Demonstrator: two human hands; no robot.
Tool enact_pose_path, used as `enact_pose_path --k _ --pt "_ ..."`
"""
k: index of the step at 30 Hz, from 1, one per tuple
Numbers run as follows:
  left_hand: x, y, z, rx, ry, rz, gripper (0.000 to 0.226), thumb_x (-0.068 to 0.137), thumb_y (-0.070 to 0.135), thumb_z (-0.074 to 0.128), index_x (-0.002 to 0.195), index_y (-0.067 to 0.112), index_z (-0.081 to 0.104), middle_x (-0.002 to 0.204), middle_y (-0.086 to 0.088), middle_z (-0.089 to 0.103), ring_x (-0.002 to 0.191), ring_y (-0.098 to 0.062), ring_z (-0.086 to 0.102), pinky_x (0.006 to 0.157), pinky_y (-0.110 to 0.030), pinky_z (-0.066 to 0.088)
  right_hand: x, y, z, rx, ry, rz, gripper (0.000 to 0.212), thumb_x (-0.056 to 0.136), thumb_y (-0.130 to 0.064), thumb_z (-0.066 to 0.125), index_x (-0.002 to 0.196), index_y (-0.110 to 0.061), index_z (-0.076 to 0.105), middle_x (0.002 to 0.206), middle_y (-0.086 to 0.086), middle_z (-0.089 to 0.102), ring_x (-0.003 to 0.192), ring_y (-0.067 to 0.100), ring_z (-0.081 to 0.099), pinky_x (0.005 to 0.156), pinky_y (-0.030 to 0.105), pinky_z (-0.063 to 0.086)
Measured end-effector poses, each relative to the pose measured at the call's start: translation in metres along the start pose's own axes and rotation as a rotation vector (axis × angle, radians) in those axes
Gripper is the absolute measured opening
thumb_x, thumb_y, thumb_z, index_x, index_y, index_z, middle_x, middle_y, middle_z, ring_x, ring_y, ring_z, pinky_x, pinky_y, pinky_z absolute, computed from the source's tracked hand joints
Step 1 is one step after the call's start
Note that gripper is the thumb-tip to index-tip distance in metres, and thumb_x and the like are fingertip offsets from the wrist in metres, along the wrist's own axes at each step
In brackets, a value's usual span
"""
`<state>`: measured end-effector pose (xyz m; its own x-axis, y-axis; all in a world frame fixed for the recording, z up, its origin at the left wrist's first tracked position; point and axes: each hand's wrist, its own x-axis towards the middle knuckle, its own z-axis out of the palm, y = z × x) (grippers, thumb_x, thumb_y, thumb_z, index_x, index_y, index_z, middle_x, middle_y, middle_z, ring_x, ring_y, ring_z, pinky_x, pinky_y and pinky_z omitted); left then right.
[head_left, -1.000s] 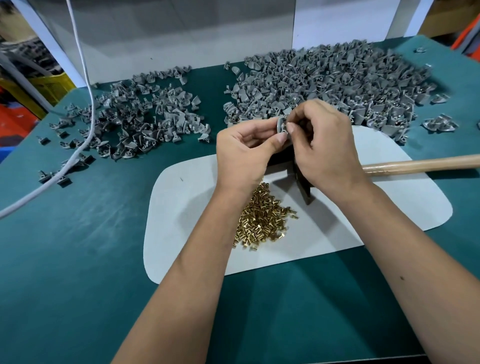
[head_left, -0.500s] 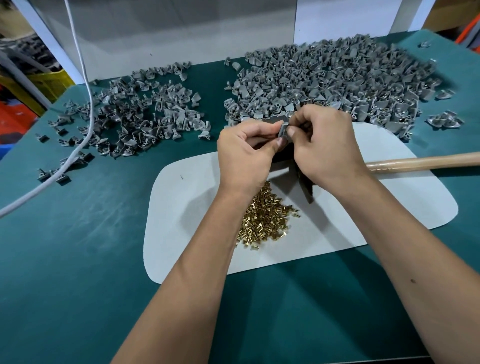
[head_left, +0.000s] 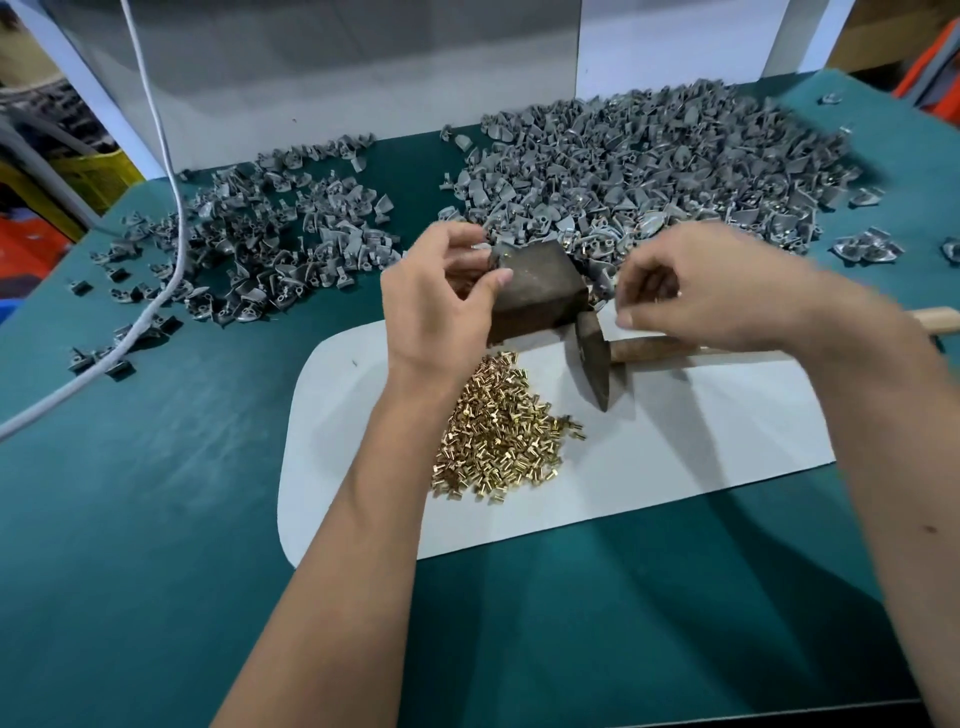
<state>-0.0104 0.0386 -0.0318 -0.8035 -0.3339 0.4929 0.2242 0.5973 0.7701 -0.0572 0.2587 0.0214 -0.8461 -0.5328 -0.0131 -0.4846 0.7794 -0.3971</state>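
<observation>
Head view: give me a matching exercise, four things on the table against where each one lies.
Things:
1. brass pieces
2. hammer
3. larger grey parts pile
4. white cable

Places:
A. back right of the green table
B. trails down the left side, past the smaller grey pile
C. heaped on the white mat
D. head on the mat, beside the metal block

Pairs: 1-C, 2-D, 3-A, 4-B.

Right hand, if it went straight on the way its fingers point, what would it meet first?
Probably the dark metal block, just left of the right hand's fingertips; the hammer head lies lower. Depth unclear.
</observation>
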Motion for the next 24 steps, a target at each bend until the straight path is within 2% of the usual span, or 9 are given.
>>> enact_pose_path --k 3,5,7,11,13,16,19,21,24 --pt "0.004 -0.008 -0.006 0.115 -0.103 0.038 0.024 0.084 0.012 0.082 0.107 0.013 0.076 0.104 0.000 0.071 0.097 -0.011 0.070 0.094 -0.032 0.057 -0.005 0.008 0.002 -0.146 -0.238 0.081 0.029 0.073 -0.033 0.090 0.089 -0.030 0.067 0.086 -0.008 0.068 0.076 0.009 0.063 0.069 0.030 0.051" --pt "0.006 -0.012 -0.007 0.174 -0.112 0.073 0.017 0.086 0.014 0.080 0.103 0.016 0.079 0.106 0.004 0.071 0.112 -0.017 0.060 0.103 -0.030 0.047 -0.006 0.008 0.007 -0.114 -0.219 0.065 0.031 0.072 -0.032 0.091 0.088 -0.030 0.066 0.083 -0.009 0.066 0.076 0.009 0.060 0.070 0.031 0.050" --pt "0.008 -0.014 -0.007 0.208 -0.099 0.087 0.012 0.087 0.016 0.079 0.099 0.019 0.081 0.110 0.004 0.073 0.121 -0.015 0.046 0.106 -0.025 0.035 -0.007 0.009 0.008 -0.094 -0.216 0.001 0.023 0.076 -0.028 0.089 0.086 -0.027 0.068 0.080 -0.010 0.068 0.075 0.008 0.062 0.073 0.034 0.052" --pt "0.010 -0.018 -0.007 0.189 -0.101 0.062 0.013 0.087 0.017 0.079 0.100 0.021 0.082 0.117 0.003 0.073 0.125 -0.015 0.041 0.111 -0.029 0.031 -0.007 0.014 -0.001 0.043 -0.223 -0.038 0.012 0.089 -0.016 0.077 0.090 -0.021 0.067 0.082 -0.005 0.073 0.079 0.012 0.069 0.079 0.043 0.057" --pt "0.011 -0.018 -0.006 0.181 -0.104 0.035 0.015 0.088 0.017 0.078 0.101 0.022 0.081 0.118 0.005 0.072 0.129 -0.021 0.042 0.111 -0.031 0.032 -0.006 0.013 -0.006 0.214 -0.170 -0.050 0.010 0.094 -0.010 0.069 0.094 -0.019 0.065 0.080 -0.001 0.072 0.073 0.012 0.067 0.072 0.042 0.056" --pt "0.012 -0.018 -0.004 0.140 -0.096 0.015 0.016 0.087 0.016 0.079 0.102 0.024 0.081 0.116 0.008 0.072 0.126 -0.018 0.044 0.111 -0.032 0.033 0.001 0.005 -0.007 0.341 -0.014 -0.077 0.010 0.103 -0.022 0.058 0.094 -0.021 0.064 0.069 -0.009 0.066 0.058 0.002 0.053 0.058 0.027 0.046" --pt "0.012 -0.019 -0.006 0.153 -0.098 0.014 0.023 0.085 0.018 0.081 0.107 0.023 0.080 0.112 0.012 0.071 0.124 -0.019 0.049 0.110 -0.033 0.035 0.011 -0.008 -0.003 0.292 0.142 -0.062 0.028 0.107 -0.029 0.050 0.086 -0.015 0.061 0.060 -0.007 0.061 0.052 0.006 0.051 0.054 0.029 0.041" --pt "0.013 -0.020 -0.006 0.161 -0.096 0.006 0.025 0.083 0.020 0.083 0.107 0.023 0.079 0.113 0.012 0.070 0.124 -0.020 0.051 0.109 -0.031 0.035 0.017 -0.016 0.000 0.259 0.198 -0.045 0.034 0.107 -0.030 0.049 0.077 -0.016 0.058 0.063 -0.003 0.062 0.052 0.011 0.051 0.054 0.031 0.040" --pt "0.014 -0.020 -0.003 0.068 -0.102 -0.042 0.014 0.082 0.017 0.084 0.094 0.025 0.080 0.111 0.011 0.070 0.124 -0.019 0.054 0.110 -0.033 0.039 0.020 -0.026 0.004 0.173 0.211 -0.035 0.037 0.107 -0.031 0.048 0.072 -0.022 0.054 0.071 -0.002 0.063 0.057 0.013 0.054 0.053 0.029 0.037"
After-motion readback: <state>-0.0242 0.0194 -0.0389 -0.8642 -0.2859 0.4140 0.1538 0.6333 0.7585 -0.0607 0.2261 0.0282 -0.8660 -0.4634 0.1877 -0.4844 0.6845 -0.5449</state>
